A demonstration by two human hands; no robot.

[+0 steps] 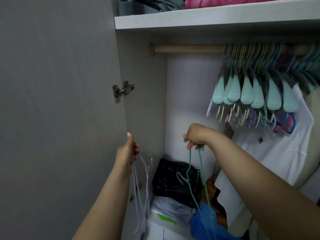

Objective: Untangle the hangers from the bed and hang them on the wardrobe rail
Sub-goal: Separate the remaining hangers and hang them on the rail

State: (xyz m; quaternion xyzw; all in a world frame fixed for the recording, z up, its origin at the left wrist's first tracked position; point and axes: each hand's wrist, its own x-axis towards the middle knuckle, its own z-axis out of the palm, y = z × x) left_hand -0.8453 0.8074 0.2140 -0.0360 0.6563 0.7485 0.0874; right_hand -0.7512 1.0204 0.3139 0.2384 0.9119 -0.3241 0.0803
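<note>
- Hands are both hanging below the wooden rail (187, 49), each holding stuff
- left hand (127, 149) is gripping pale wire hangers (145, 187)
- right hand (195, 135) is pinching a green hanger (202, 170)
- rail's right end is carrying crowded hangers (256, 90)

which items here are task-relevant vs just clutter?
In play:
- green hangers, gripped by right hand
- white hangers, held by left hand
- wooden rail, bare at its left end
- hangers already on the rail

Lying about:
- black bag
- blue bag
- white shirt
- folded clothes on the top shelf
</note>
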